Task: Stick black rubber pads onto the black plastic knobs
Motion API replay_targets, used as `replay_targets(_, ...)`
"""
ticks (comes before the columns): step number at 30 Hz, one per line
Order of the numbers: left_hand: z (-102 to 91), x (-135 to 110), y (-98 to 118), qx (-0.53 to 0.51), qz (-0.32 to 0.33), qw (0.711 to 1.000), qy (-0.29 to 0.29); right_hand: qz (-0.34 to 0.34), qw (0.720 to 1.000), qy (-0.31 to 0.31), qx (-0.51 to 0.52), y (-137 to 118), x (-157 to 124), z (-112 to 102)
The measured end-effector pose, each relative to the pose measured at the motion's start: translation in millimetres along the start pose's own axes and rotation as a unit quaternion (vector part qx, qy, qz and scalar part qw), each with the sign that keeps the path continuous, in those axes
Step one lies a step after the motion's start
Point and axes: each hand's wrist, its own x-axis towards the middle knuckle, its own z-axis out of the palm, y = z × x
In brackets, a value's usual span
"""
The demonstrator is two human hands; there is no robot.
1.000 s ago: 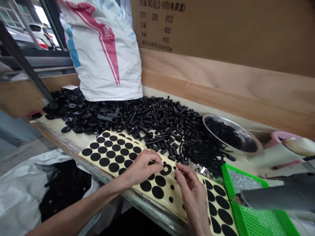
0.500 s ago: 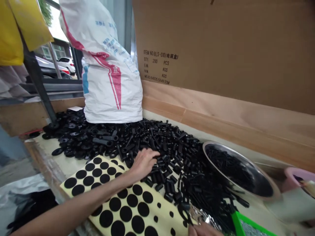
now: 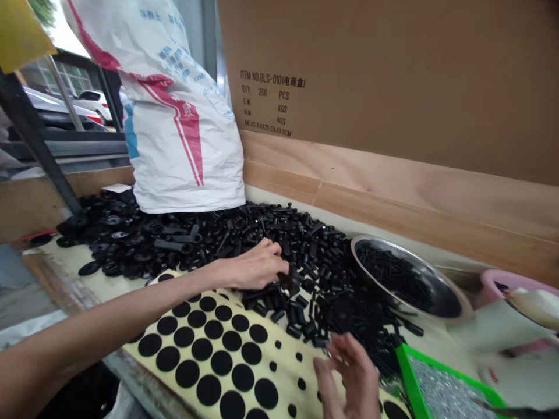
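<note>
My left hand (image 3: 257,266) reaches into the pile of small black plastic parts (image 3: 279,256) and pinches one black part (image 3: 292,281) at its fingertips. My right hand (image 3: 351,375) hovers low at the bottom edge, blurred, fingers loosely spread, above the right end of the yellow sheet of round black stickers (image 3: 218,355). I see nothing held in it. The sheet lies along the table's front edge under my left forearm.
A steel bowl (image 3: 458,305) of black screws sits right of the pile. A green tray (image 3: 408,378) of small shiny parts is at bottom right. A white woven sack (image 3: 174,116) and cardboard boxes (image 3: 393,75) stand at the back. Black discs (image 3: 113,233) lie at left.
My left hand left the sticker sheet, went into the black parts pile and closed on one. My right hand dropped out of view, then rose again near the sheet's right end.
</note>
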Motion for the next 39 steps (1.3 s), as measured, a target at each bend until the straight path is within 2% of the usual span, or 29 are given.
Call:
replay_targets(2, -8.6, -10.3, 36.1, -0.046, 0.051, 0.997, -0.035, 0.074, 0.993, -0.064, 0.061, -16.1, 3.1, 1.0)
replay_targets(4, -12.7, -19.7, 60.1, -0.124, 0.066, 0.988, -0.056, 0.145, 0.975, -0.121, 0.117, -27.8, 5.4, 0.6)
replay_targets(6, -10.6, -27.9, 70.6, -0.236, 0.014, 0.971, -0.044, 0.192, 0.957, -0.147, 0.163, -35.3, 4.8, -0.7)
replay_targets(7, -7.1, -31.7, 72.4, -0.305, -0.031, 0.951, -0.029, 0.211, 0.948, -0.149, 0.183, -38.3, 3.2, -1.2)
replay_targets(9, 3.3, -39.7, 74.2, -0.446, -0.128, 0.886, 0.006, 0.253, 0.931, -0.140, 0.224, -44.3, -2.3, -1.0)
replay_targets(12, 23.0, -53.6, 81.5, -0.602, -0.256, 0.753, 0.076, 0.321, 0.898, -0.106, 0.283, -52.9, -11.3, 1.1)
replay_targets(14, 35.5, -63.6, 89.7, -0.670, -0.313, 0.663, 0.117, 0.351, 0.883, -0.084, 0.299, -55.7, -15.1, 1.9)
replay_targets(16, 46.0, -72.2, 97.6, -0.728, -0.335, 0.584, 0.128, 0.365, 0.878, -0.074, 0.299, -54.8, -16.9, 2.1)
replay_targets(17, 50.5, -75.3, 101.2, -0.753, -0.333, 0.554, 0.126, 0.368, 0.878, -0.072, 0.297, -53.3, -17.5, 2.4)
replay_targets(19, 58.6, -78.7, 107.7, -0.787, -0.316, 0.511, 0.137, 0.367, 0.880, -0.067, 0.292, -50.0, -18.7, 4.0)
replay_targets(23, 73.4, -76.9, 121.7, -0.818, -0.307, 0.454, 0.173, 0.314, 0.913, -0.035, 0.258, -49.3, -22.5, 11.0)
replay_targets(26, 79.5, -75.3, 128.8, -0.828, -0.322, 0.431, 0.158, 0.281, 0.930, -0.041, 0.233, -51.5, -23.8, 12.1)
replay_targets(28, 80.3, -75.6, 129.3, -0.823, -0.330, 0.435, 0.157, 0.284, 0.935, -0.028, 0.211, -50.4, -22.9, 7.9)
replay_targets(32, 79.4, -77.3, 124.2, -0.800, -0.345, 0.459, 0.175, 0.280, 0.941, 0.044, 0.183, -43.4, -20.7, -5.5)
replay_targets(34, 79.1, -77.1, 122.6, -0.792, -0.346, 0.468, 0.183, 0.289, 0.938, 0.016, 0.193, -41.2, -21.9, -9.2)
replay_targets(37, 78.6, -75.3, 123.5, -0.789, -0.336, 0.479, 0.187, 0.324, 0.920, -0.059, 0.214, -42.1, -26.5, -8.0)
replay_targets(39, 78.1, -73.8, 125.1, -0.790, -0.329, 0.482, 0.189, 0.342, 0.910, -0.078, 0.223, -43.7, -29.7, -4.8)
